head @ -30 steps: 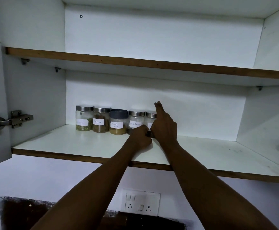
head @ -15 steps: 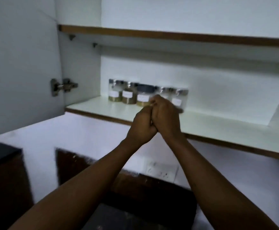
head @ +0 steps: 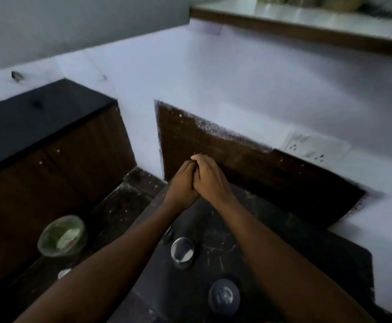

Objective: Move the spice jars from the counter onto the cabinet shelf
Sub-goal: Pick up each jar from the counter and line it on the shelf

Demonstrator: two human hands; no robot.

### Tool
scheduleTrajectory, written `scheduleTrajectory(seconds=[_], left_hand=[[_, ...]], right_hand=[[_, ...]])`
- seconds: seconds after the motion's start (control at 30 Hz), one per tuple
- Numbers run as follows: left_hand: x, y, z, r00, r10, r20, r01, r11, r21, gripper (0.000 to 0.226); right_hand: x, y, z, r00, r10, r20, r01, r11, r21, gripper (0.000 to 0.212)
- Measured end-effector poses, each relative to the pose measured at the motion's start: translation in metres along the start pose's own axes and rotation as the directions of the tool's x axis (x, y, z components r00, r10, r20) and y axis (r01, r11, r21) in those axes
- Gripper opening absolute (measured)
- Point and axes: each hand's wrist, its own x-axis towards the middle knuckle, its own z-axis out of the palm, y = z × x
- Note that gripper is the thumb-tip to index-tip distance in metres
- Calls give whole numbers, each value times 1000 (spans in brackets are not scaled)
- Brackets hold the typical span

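Note:
My left hand (head: pixel 183 183) and my right hand (head: pixel 210 178) are pressed together, fingers closed, with nothing visible in them, above the dark counter (head: pixel 295 248). Below my forearms a spice jar with a shiny metal lid (head: pixel 182 252) stands on the counter. A second jar with a dark grey lid (head: pixel 224 297) stands nearer the front. The cabinet shelf (head: pixel 307 22) runs along the top right, blurred; the jars on it show only as smears at the top edge.
A green bowl (head: pixel 62 235) sits on a lower dark surface at the left. A black-topped unit (head: pixel 27 117) stands at the far left. A white wall socket (head: pixel 311 149) is on the wall at right.
The view has swung down from the shelf to the counter. Both hands came down from the shelf jars and stay clasped together.

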Motion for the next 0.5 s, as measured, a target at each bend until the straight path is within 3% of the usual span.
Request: scheduleTrajectory(seconds=[0.17, 0.23, 0.3, 0.37, 0.43, 0.5], left_hand=[[-64, -86, 16, 966, -194, 173, 170, 975, 145, 54], [-84, -108, 23, 940, -268, 211, 206, 939, 276, 62], [-102, -128, 31, 887, -401, 229, 277, 858, 432, 68], [-116, -141, 36, 795, -543, 271, 376, 791, 483, 69], [-124, -152, 40, 764, -565, 312, 392, 790, 471, 65], [-128, -158, 39, 781, -537, 318, 361, 805, 471, 61]], right_hand=[[-40, 2, 105, 952, 177, 249, -198, 978, 60, 50], [-55, 3, 132, 915, 233, 330, -263, 963, 51, 56], [-70, 3, 154, 879, 273, 392, -314, 948, 44, 61], [-83, 3, 170, 852, 282, 442, -333, 942, 40, 62], [-92, 5, 180, 828, 271, 491, -329, 944, 35, 68], [-97, 7, 185, 804, 272, 529, -336, 942, 26, 79]])
